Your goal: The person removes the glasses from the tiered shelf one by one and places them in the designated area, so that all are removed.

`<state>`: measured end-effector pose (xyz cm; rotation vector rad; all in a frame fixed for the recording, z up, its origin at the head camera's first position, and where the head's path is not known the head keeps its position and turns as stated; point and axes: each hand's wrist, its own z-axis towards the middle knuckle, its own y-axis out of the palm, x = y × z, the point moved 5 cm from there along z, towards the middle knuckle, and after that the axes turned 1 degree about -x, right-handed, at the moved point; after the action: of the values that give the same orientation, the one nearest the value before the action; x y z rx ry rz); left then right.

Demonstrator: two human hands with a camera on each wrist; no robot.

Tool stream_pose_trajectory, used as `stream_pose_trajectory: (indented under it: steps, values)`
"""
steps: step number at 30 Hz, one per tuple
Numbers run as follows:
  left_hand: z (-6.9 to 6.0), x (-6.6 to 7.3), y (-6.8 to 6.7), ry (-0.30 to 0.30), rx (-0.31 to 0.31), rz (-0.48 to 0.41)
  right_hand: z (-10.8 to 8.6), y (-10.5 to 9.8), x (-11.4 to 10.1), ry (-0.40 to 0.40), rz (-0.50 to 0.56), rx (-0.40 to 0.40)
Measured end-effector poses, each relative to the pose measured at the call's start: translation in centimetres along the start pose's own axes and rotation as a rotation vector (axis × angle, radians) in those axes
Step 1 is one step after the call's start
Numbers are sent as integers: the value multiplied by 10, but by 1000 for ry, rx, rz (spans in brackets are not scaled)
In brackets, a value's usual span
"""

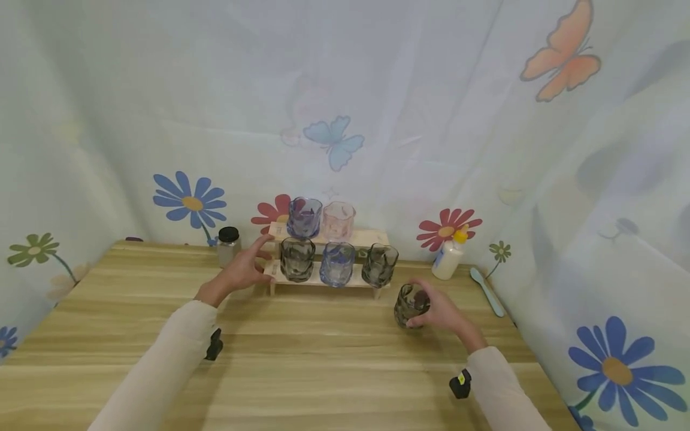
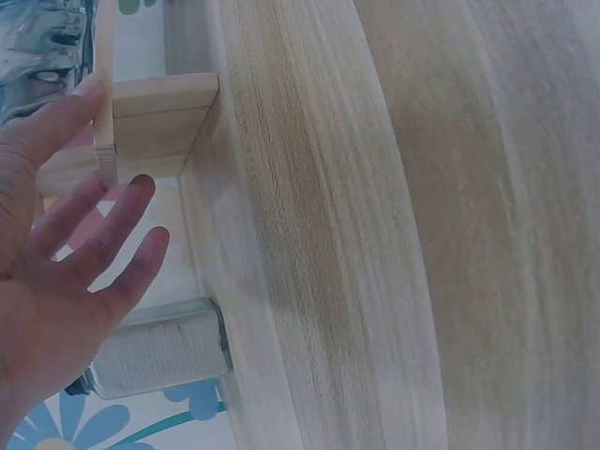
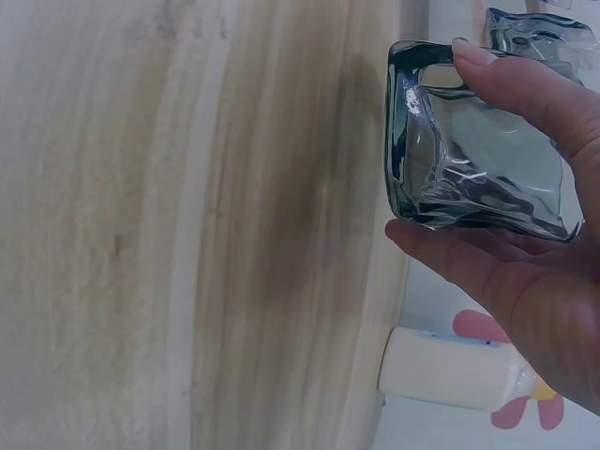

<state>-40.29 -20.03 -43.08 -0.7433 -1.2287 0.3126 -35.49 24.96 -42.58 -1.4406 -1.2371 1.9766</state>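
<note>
A two-tier wooden rack holds a purple-blue glass and a pink glass on its upper tier. On the lower tier stand a grey glass, a blue glass and another grey glass. My left hand pinches the left end of the lower shelf, thumb and fingers on either side of the board's edge. To the right of the rack my right hand grips a dark grey glass; in the right wrist view the glass shows clear of the tabletop.
A jar with a black lid stands left of the rack. At the back right are a white bottle with a yellow top and a pale blue spoon-like utensil. A patterned curtain hangs behind the wooden table.
</note>
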Motion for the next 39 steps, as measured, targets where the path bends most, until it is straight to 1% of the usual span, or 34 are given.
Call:
stream_pose_trajectory:
  steps: [4,12,19,24,30,35,39]
  values:
    - [0,0,1,2,1,-11,-3,4,3,17,15,-10]
    - [-1,0,2,-8,-2,0,-5,7,4,-21,10,-30]
    - [-1,0,2,-9,-3,-1,-5,8,11,-17,36,-46]
    - [-2,2,1,-5,-5,-6,-6,10,15,-17,57,-44]
    - [-2,3,2,-9,-2,-13,-7,10,14,-11,74,-38]
    - [-2,2,2,-11,1,-7,-9,3,9,11,75,-48]
    - [-1,2,2,-10,2,-1,-5,-11,0,6,60,-21]
